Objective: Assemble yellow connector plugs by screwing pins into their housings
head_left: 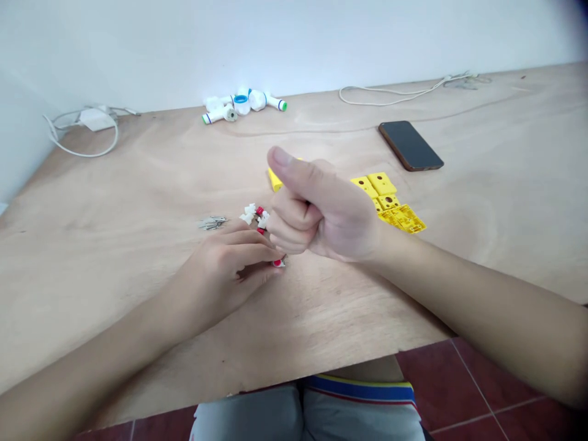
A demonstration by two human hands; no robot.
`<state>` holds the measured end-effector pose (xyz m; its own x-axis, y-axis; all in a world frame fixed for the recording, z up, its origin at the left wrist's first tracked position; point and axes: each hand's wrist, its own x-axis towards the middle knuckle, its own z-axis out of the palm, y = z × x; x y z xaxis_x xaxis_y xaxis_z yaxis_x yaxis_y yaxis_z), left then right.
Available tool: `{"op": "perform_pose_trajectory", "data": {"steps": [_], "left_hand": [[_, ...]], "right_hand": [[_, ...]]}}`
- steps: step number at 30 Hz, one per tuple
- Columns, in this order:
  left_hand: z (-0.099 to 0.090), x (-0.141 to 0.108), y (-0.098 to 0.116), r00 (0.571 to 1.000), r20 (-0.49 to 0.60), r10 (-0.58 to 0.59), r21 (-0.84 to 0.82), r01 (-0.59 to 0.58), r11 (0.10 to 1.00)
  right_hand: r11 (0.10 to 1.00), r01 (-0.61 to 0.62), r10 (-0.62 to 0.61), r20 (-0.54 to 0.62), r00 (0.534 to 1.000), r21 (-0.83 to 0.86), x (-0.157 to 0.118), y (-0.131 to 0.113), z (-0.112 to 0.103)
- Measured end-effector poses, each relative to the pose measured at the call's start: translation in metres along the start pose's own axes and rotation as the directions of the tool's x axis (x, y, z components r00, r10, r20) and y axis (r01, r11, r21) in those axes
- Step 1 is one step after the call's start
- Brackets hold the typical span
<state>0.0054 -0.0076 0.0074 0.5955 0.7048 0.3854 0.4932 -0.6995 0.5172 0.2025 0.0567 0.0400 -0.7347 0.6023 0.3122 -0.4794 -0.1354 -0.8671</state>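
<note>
My left hand (229, 260) rests low over the wooden table (138, 184), its thumb and fingertips closed on a small red and white part (278, 263). Raised in front of it, my right hand (321, 208) has its fingers curled into a fist and the thumb pointing up and left; whatever the fist may hold is hidden. Small white and red pieces (248, 213) lie just beyond my left fingers. A little pile of thin metal pins (213, 223) is to their left. Yellow plastic parts (403, 218) lie behind my right wrist, partly covered by it.
A dark phone (411, 146) lies at the back right. White and blue pieces with green ends (241, 104) stand near the wall. A white charger with cable (96, 119) is at the back left, and a pale cable (390, 101) at the back right.
</note>
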Motion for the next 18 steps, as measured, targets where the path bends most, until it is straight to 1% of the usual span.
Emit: {"op": "perform_pose_trajectory", "data": {"steps": [1, 3, 5, 7, 9, 13, 16, 18], "left_hand": [[0.000, 0.000, 0.000, 1.000, -0.002, 0.003, 0.008, -0.003, 1.000], [-0.001, 0.001, 0.001, 1.000, 0.002, 0.004, 0.017, -0.004, 1.000], [-0.002, 0.001, 0.001, 1.000, 0.010, 0.004, 0.011, -0.004, 1.000], [-0.002, 0.001, 0.000, 1.000, 0.012, 0.007, -0.005, -0.007, 1.000], [-0.002, 0.001, 0.000, 1.000, 0.011, 0.008, -0.014, -0.008, 1.000], [-0.003, 0.002, 0.002, 1.000, 0.011, 0.005, 0.014, -0.005, 1.000], [-0.003, 0.002, 0.003, 0.999, 0.017, -0.035, 0.023, 0.035, 0.999], [-0.001, 0.000, 0.003, 0.995, 0.036, -0.091, -0.007, 0.092, 0.996]], "right_hand": [[0.999, -0.020, 0.020, -0.015, 1.000, -0.029, 0.000, 0.000, 0.002], [0.993, -0.103, 0.097, -0.082, 0.992, -0.061, 0.001, -0.001, 0.006], [0.989, -0.139, 0.132, -0.138, 0.982, -0.048, 0.001, -0.001, 0.007], [0.994, -0.108, 0.105, -0.144, 0.984, -0.008, 0.000, 0.000, 0.005], [0.996, -0.092, 0.093, -0.114, 0.989, 0.015, 0.000, 0.000, 0.003], [0.997, -0.078, 0.077, -0.060, 0.995, -0.015, 0.001, 0.000, 0.004], [0.995, -0.060, 0.052, -0.103, 0.993, -0.075, 0.003, 0.001, 0.010], [0.988, -0.089, 0.074, -0.122, 0.990, -0.122, 0.003, 0.002, 0.015]]}}
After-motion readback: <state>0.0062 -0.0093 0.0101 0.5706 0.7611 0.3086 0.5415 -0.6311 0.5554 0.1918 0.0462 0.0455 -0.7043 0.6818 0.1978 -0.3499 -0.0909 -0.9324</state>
